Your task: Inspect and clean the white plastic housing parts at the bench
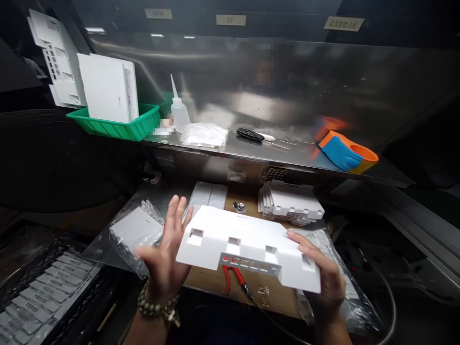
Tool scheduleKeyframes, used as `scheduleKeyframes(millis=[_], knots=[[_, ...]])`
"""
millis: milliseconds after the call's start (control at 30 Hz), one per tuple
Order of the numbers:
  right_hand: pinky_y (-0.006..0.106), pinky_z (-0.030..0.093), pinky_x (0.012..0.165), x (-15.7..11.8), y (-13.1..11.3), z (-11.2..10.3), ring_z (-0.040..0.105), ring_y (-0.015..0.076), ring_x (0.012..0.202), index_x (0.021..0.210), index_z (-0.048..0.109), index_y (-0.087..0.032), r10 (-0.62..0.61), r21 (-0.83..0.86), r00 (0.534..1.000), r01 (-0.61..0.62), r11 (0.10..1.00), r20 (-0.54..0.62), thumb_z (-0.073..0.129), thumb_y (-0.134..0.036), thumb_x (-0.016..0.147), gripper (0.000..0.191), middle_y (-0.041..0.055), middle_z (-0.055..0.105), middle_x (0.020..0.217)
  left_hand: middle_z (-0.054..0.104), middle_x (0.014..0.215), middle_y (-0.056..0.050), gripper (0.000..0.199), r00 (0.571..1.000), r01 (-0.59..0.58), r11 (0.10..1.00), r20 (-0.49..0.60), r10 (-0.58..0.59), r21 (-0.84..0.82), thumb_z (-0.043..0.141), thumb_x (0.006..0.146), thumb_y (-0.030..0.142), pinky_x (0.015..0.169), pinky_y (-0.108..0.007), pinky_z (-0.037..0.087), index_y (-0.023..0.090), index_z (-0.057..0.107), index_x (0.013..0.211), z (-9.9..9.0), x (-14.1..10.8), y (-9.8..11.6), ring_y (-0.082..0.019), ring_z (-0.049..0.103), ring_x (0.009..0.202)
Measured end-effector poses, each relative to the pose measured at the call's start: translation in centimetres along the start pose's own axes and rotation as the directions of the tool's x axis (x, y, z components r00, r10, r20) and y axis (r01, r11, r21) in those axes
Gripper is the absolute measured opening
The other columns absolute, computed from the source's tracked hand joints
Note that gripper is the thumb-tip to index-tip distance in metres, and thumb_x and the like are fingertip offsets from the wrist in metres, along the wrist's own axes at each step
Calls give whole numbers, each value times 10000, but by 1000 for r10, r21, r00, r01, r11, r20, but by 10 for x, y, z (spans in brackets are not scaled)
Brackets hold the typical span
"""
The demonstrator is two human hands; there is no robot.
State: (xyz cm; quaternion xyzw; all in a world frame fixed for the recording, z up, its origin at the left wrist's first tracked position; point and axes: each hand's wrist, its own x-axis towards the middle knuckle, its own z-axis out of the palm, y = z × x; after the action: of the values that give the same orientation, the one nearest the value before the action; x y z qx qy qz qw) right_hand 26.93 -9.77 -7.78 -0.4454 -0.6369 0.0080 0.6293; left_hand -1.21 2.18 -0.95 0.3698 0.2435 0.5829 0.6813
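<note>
hands sit apart: the left hand [167, 251] is spread beside the left end of a white plastic panel [247, 235], contact unclear; the right hand [325, 273] pinches its right end. the panel is between them, over the cardboard [204, 282] and red-handled tool [237, 275]. it looks light, stiff, smooth, perhaps easily scuffed; both ends seem the best holds, clear of the grey strip [251, 265].

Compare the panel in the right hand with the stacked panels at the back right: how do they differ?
The held panel is single; the stacked panels form a pile. The held panel is gripped by the right hand, while no hand touches the stacked panels, which lie farther back. Both are white with recesses.
</note>
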Motion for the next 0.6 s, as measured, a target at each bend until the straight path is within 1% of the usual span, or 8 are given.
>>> scheduleKeyframes(millis=[33,100,167,267,333,400,467,600], knots=[[634,564,992,1,1,0,626,358,1284,1379,575,-199,-35,-8,999,35,999,24,555,-59,953,449,155,626,1427,679,1370,-108,803,981,187,976,-25,-191,-115,670,748,796,1177,-478,404,243,667,1331,-1,2,0,-349,395,1491],[648,574,979,1,5,1,613,360,1301,1413,559,-210,-111,-31,989,114,993,97,535,-44,957,486,147,621,1436,746,1242,-143,632,859,500,827,21,-512,-257,677,847,654,1136,-537,444,183,697,1269,-7,5,0,-376,524,1393],[648,569,997,-1,14,5,580,363,1342,1409,575,-236,-162,-63,975,173,983,152,542,-23,942,514,123,603,1464,802,1041,-150,432,786,598,737,54,-615,-313,744,822,416,1086,-575,488,139,739,1155,-15,4,-3,-405,640,1254],[609,555,1046,-7,35,15,541,335,1390,1449,533,-298,-57,-117,996,66,991,75,605,-29,915,603,92,543,1530,813,828,-90,474,843,501,793,-12,-537,-346,711,616,173,1000,-580,560,161,756,1088,-25,-2,-5,-410,739,1053],[561,555,1058,-13,52,22,573,300,1361,1484,487,-297,121,-167,992,-127,978,-47,645,-98,919,619,99,567,1502,817,867,-83,652,897,393,855,-62,-437,-337,649,508,146,943,-578,593,181,736,1153,-29,-7,-3,-416,751,1004],[526,550,1058,-21,72,27,624,280,1290,1404,572,-250,274,-251,957,-289,924,-93,628,-213,952,457,107,647,1395,817,984,-93,780,926,320,894,-97,-366,-314,604,453,141,897,-560,616,196,703,1225,-32,-12,2,-423,741,1029],[499,573,993,-29,94,34,678,284,1178,1200,702,-211,381,-367,924,-365,856,-31,560,-333,985,285,111,724,1241,804,1083,-90,852,940,282,910,-105,-326,-303,583,420,142,867,-556,626,215,678,1264,-34,-16,7,-439,720,1073],[399,613,748,-43,133,59,712,232,849,943,740,-192,490,-466,864,-388,795,117,526,-458,1000,346,86,760,945,764,1224,-91,928,954,235,931,-114,-276,-281,577,388,139,886,-611,607,254,647,1306,-42,-23,13,-479,684,1130]])
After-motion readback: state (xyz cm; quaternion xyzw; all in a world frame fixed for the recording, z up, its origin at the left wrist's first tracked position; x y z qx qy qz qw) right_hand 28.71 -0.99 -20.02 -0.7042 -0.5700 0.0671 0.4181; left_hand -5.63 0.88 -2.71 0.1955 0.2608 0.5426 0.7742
